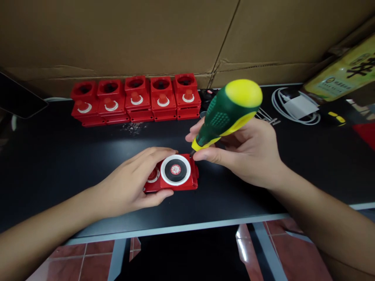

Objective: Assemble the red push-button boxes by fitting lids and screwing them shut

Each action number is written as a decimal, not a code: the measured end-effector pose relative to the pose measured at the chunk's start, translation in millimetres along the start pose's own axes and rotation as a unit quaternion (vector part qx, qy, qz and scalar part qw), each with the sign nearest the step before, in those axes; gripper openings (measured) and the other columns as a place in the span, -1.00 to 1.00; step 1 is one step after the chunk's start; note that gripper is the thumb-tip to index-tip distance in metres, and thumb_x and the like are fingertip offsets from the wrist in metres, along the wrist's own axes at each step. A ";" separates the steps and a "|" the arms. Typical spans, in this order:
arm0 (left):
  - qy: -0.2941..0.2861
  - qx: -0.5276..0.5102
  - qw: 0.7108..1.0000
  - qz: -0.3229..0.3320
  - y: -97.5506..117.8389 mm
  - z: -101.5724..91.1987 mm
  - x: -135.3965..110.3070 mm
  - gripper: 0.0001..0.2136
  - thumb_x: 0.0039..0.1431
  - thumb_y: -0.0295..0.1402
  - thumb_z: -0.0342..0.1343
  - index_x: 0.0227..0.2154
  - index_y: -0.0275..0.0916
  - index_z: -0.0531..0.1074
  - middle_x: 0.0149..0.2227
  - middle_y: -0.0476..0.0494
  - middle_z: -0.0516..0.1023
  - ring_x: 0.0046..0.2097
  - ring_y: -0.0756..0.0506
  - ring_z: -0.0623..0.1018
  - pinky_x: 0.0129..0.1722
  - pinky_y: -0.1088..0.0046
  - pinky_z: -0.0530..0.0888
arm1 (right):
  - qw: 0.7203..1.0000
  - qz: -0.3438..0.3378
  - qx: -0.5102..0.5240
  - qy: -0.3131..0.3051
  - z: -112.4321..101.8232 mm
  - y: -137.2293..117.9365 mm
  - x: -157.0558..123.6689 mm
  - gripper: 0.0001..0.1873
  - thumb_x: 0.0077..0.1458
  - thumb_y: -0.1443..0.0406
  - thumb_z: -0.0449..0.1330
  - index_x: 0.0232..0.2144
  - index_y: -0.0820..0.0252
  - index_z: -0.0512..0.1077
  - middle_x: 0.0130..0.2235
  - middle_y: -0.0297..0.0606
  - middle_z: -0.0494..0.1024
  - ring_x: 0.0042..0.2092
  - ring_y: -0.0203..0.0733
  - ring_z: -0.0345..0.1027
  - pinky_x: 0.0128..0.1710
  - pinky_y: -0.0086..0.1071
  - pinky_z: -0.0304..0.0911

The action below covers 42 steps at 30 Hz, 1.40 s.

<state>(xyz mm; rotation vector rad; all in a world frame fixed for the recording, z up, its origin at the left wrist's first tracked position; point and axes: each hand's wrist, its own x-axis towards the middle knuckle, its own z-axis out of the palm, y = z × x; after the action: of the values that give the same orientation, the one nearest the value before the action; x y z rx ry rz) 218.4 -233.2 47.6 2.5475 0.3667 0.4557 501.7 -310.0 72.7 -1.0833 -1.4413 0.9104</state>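
Note:
A red plastic housing (191, 183) lies on the black table. On it sits a white-rimmed round dial (175, 170) with a black face and a small red gear-like centre. My left hand (136, 179) is closed round the housing's left part, thumb along the near side and fingers along the far side, partly hiding a red knob (153, 175). In my right hand (246, 152) is a green and yellow screwdriver (225, 115), tilted with its handle up toward me. Its dark tip meets the housing's far right corner; the screw there is too small to make out.
Several similar red housings (137, 97) stand in a row at the back against cardboard (117, 39). Small debris (133, 128) lies before them. A coiled white cable (293, 107), a yellow-labelled bottle (342, 74) and yellow bits (336, 118) are at the right. A dark screen (19, 97) is at the left.

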 end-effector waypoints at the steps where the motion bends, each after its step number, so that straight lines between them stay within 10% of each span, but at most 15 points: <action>1: 0.000 0.001 1.000 -0.001 -0.3 0.2 -0.3 -0.45 0.55 -0.13 0.32 0.42 -0.17 0.30 0.35 -0.42 0.62 0.29 -0.38 0.71 0.30 0.05 0.69 | 1.000 -0.001 0.001 0.003 -0.2 0.3 0.4 -0.57 0.11 0.00 0.70 -0.15 0.04 0.69 -0.25 -0.33 0.66 -0.26 -0.15 0.56 -0.26 -0.23 0.58; 12: 0.001 -0.022 1.000 -0.011 2.5 -0.8 1.1 -0.44 0.53 -0.13 0.33 0.43 -0.14 0.34 0.36 -0.41 0.63 0.33 -0.40 0.70 0.35 0.01 0.68 | 0.988 0.030 0.013 -0.153 -23.1 -18.7 1.5 -0.79 0.39 0.26 0.52 0.04 0.07 0.72 0.01 -0.23 0.80 -0.27 -0.24 0.62 -0.16 -0.30 0.65; 17: 0.000 -0.007 1.000 -0.001 1.9 -0.9 0.7 -0.44 0.55 -0.11 0.32 0.44 -0.15 0.31 0.34 -0.41 0.63 0.29 -0.38 0.72 0.32 0.05 0.69 | 0.991 0.022 0.014 -0.131 -19.8 -17.7 3.8 -0.89 0.39 0.22 0.52 -0.13 0.09 0.72 -0.04 -0.24 0.81 -0.27 -0.24 0.63 -0.19 -0.31 0.63; 28: -0.010 0.001 1.000 -0.015 3.1 -1.0 0.6 -0.45 0.54 -0.14 0.33 0.43 -0.16 0.32 0.33 -0.40 0.63 0.29 -0.38 0.71 0.32 0.05 0.68 | 0.999 -0.020 -0.007 -0.032 -1.8 1.0 5.1 -0.47 0.00 -0.04 0.75 -0.24 0.02 0.58 -0.24 -0.35 0.66 -0.26 -0.19 0.52 -0.29 -0.29 0.58; 42: -0.003 -0.009 1.000 -0.009 1.9 -1.7 0.4 -0.47 0.54 -0.13 0.32 0.41 -0.15 0.34 0.31 -0.36 0.65 0.24 -0.35 0.73 0.27 0.12 0.69 | 0.985 0.020 0.084 -0.148 -13.1 -9.4 -6.1 -0.70 0.46 0.23 0.47 0.17 0.04 0.66 0.00 -0.23 0.77 -0.29 -0.26 0.61 -0.16 -0.30 0.62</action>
<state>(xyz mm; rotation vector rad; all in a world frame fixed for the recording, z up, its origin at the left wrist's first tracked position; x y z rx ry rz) 218.4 -233.9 50.1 2.5251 0.3808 0.4422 513.4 -318.9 81.6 -0.8811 -1.5542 1.2397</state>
